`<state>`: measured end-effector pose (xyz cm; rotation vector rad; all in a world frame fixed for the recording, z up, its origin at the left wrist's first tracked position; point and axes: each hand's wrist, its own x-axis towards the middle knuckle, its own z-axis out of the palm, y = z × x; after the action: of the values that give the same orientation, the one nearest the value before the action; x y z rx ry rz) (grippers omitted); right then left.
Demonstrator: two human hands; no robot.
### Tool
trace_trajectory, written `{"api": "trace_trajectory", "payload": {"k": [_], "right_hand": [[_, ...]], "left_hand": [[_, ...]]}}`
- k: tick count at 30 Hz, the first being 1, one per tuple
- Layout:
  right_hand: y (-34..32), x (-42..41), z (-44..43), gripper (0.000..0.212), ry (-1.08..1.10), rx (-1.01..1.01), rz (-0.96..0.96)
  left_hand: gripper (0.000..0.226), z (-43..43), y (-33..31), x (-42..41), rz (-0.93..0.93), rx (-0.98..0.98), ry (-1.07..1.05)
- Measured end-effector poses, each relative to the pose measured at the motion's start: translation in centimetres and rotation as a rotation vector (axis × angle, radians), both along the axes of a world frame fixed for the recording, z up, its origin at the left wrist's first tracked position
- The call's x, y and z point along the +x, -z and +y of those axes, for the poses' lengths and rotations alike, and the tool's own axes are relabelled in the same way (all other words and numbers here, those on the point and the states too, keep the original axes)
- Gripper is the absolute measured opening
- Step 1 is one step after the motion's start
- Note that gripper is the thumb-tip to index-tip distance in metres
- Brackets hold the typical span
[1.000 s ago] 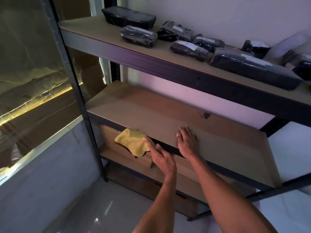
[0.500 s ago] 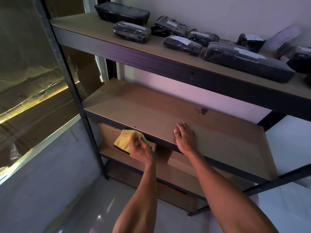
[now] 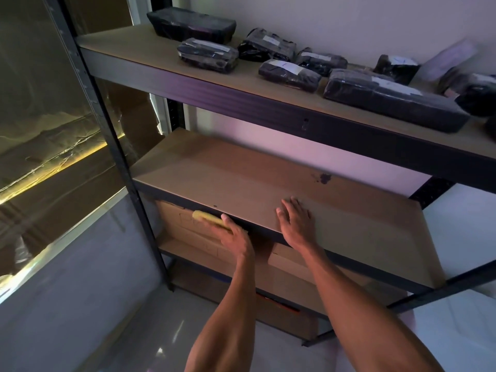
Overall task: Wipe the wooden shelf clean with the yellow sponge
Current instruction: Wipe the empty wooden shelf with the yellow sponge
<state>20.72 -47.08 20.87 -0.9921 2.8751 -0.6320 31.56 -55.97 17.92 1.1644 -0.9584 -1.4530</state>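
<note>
My left hand (image 3: 237,238) grips the yellow sponge (image 3: 210,219) just under the front edge of the wooden shelf (image 3: 228,173). My right hand (image 3: 295,224) lies flat on that board beside it. A dark stain (image 3: 323,178) sits just beyond my right fingertips. Above both hands, black wrapped packages (image 3: 389,103) line the upper shelf (image 3: 128,41); cardboard boxes (image 3: 182,226) stand below.

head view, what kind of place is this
Likely a storeroom or stock room: a metal-framed rack of wooden shelves, labelled plastic-wrapped dark parcels on the top shelf, and cardboard boxes on the lower one.
</note>
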Motion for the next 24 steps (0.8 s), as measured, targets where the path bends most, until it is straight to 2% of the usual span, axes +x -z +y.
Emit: {"api": "trace_trajectory", "payload": {"k": [2, 4, 8, 11, 15, 19, 22, 24], "right_hand": [[0.0, -0.1, 0.0, 0.053, 0.001, -0.012, -0.002], [0.0, -0.1, 0.1, 0.052, 0.007, -0.011, 0.000], [0.0, 0.0, -0.1, 0.052, 0.018, 0.000, 0.024], [0.0, -0.1, 0.0, 0.052, 0.008, 0.004, 0.001], [0.0, 0.0, -0.4, 0.052, 0.031, -0.009, 0.004], [0.1, 0.3, -0.6, 0.054, 0.053, 0.006, 0.039], [-0.1, 0.4, -0.6, 0.054, 0.051, 0.021, 0.065], [-0.3, 0.5, -0.5, 0.053, 0.049, 0.037, 0.066]], "left_hand": [[0.050, -0.5, -0.1, -0.4, 0.087, 0.110, -0.066], [0.046, -1.4, -0.1, -0.4, 0.065, 0.162, -0.125], [0.050, -3.9, -0.2, 0.2, -0.093, -0.045, -0.100], [0.050, -9.6, -0.2, 0.7, -0.189, -0.196, -0.091], [0.049, -14.6, 0.0, 1.9, -0.219, -0.228, -0.100], [0.051, -6.4, 1.5, 0.6, -0.243, -0.354, 0.015], [0.052, 3.0, 1.1, -0.9, -0.181, -0.343, 0.153], [0.051, 6.3, 0.2, -1.6, -0.176, -0.316, 0.213]]}}
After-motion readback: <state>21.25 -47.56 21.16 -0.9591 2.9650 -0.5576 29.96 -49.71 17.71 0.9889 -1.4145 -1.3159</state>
